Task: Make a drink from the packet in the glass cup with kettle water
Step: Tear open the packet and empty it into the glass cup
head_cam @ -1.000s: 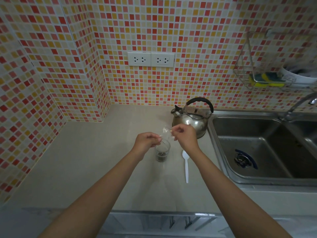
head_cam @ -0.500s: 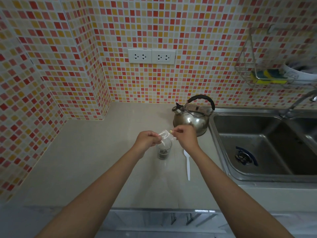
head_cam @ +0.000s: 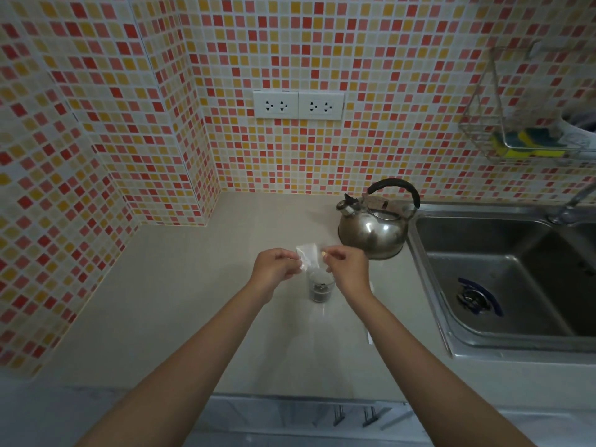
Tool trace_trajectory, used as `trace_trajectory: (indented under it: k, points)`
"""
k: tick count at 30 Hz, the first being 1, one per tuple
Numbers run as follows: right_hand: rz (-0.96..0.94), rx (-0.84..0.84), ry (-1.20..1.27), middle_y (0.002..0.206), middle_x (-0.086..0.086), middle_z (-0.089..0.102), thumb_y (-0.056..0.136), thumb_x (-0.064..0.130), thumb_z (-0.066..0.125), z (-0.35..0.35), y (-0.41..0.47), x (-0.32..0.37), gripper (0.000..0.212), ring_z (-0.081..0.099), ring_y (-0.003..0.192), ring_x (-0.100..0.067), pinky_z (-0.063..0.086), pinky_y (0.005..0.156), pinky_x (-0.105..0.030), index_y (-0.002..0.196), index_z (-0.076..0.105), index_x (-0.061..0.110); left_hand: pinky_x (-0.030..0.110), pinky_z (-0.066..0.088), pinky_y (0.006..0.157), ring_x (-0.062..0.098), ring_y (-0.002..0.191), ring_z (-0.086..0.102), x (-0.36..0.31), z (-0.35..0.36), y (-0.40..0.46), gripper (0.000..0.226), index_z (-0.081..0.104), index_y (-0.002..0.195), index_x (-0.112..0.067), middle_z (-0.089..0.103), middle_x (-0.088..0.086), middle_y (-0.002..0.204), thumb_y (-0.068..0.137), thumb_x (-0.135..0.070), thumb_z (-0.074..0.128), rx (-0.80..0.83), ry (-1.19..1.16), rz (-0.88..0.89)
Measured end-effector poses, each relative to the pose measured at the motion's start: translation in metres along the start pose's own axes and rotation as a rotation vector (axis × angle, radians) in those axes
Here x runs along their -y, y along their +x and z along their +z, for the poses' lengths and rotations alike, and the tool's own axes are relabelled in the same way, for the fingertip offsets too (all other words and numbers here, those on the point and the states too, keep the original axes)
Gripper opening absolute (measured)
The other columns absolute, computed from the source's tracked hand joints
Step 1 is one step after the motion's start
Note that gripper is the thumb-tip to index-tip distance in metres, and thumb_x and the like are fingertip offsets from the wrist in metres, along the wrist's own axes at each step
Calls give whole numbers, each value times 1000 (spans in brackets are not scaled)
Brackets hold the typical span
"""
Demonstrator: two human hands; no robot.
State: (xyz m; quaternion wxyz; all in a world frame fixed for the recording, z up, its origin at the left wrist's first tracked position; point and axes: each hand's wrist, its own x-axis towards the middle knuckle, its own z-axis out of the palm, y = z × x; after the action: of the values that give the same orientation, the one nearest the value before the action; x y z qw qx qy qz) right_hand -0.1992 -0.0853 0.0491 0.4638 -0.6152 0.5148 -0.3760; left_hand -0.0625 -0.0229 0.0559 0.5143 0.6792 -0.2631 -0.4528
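Observation:
A small clear plastic packet point(head_cam: 309, 254) is held just above a glass cup point(head_cam: 320, 287) on the beige counter. My left hand point(head_cam: 274, 267) pinches its left edge and my right hand point(head_cam: 346, 266) pinches its right edge. Dark granules lie in the bottom of the cup. A steel kettle point(head_cam: 375, 227) with a black handle stands behind and to the right of the cup, next to the sink. A white plastic spoon point(head_cam: 370, 333) lies on the counter right of the cup, mostly hidden under my right forearm.
A steel sink point(head_cam: 503, 272) with a tap point(head_cam: 577, 198) fills the right side. A wire rack point(head_cam: 529, 146) with a yellow-green sponge hangs on the tiled wall. Two wall sockets point(head_cam: 298, 105) sit above the counter. The tiled corner wall bounds the counter on the left.
Both hands stay over the cup holding the packet. The packet has been turned and pulled a little flatter between them. The head camera has shifted slightly.

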Motion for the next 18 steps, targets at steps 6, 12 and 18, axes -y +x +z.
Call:
trace_trajectory:
  k: [6, 12, 18]
  points:
    - [-48, 46, -154, 79, -22, 72, 78, -4, 57, 53, -21, -8, 17, 59, 64, -26, 49, 64, -34, 82, 73, -2, 14, 49, 54, 15, 61, 60, 25, -40, 5, 22, 63, 71, -13, 62, 7, 67, 75, 9, 67, -124, 61, -45]
    - [72, 124, -361, 82, -12, 68, 81, -1, 54, 89, -21, -36, 24, 66, 76, -29, 44, 62, -25, 102, 63, 8, 34, 55, 77, 22, 74, 62, 56, -55, 19, 19, 69, 79, -8, 67, 15, 80, 67, 7, 69, -244, 236, -116]
    - [7, 173, -590, 83, -17, 66, 80, -8, 43, 104, -17, -62, 28, 63, 76, -33, 43, 59, -33, 103, 45, 8, 37, 56, 86, 28, 90, 70, 74, -54, 34, 18, 75, 83, -5, 75, 16, 91, 67, 1, 68, -278, 396, -118]
